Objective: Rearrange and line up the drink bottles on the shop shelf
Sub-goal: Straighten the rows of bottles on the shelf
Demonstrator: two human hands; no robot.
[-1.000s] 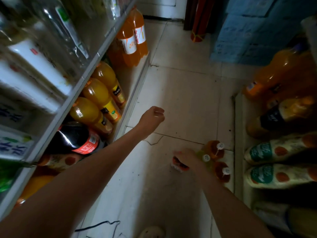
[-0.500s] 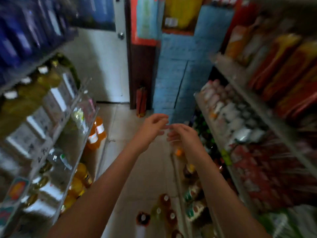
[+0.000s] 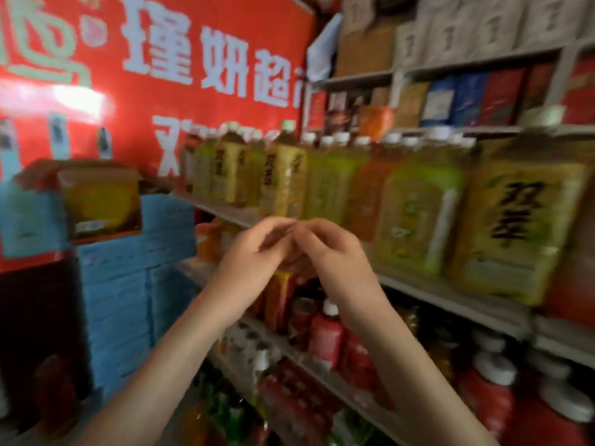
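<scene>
Shelving runs along the right side of this narrow shop, and behind it a red banner (image 3: 199, 75) with big white characters covers the far wall. Everything is smeared by motion, so labels and small details are hard to read.

On the middle shelf (image 3: 450, 296) the drink bottles (image 3: 421, 214) stand upright in a tight row along the front edge. They have yellow and green labels and white caps, and the row runs from the far end to the right edge of view, where the last ones are cut off.

In front of that shelf's front edge, a person's left hand (image 3: 254, 252) and right hand (image 3: 335, 252) meet with fingers curled inward and the fingertips touching. I cannot tell whether anything is pinched between them, since the spot is blurred and partly hidden by the fingers themselves. Neither hand touches a bottle.

Under the hands, the lower shelf (image 3: 338, 381) carries red bottles (image 3: 326, 336) with white caps, partly hidden behind the forearms. Large red jugs (image 3: 492, 397) sit toward the lower right corner. The top shelf (image 3: 476, 57) holds boxed goods (image 3: 467, 101) in blue, red and brown.

At the left, blue cartons (image 3: 138, 284) are stacked high, with an open cardboard display box (image 3: 99, 201) of yellow packs resting on top.
</scene>
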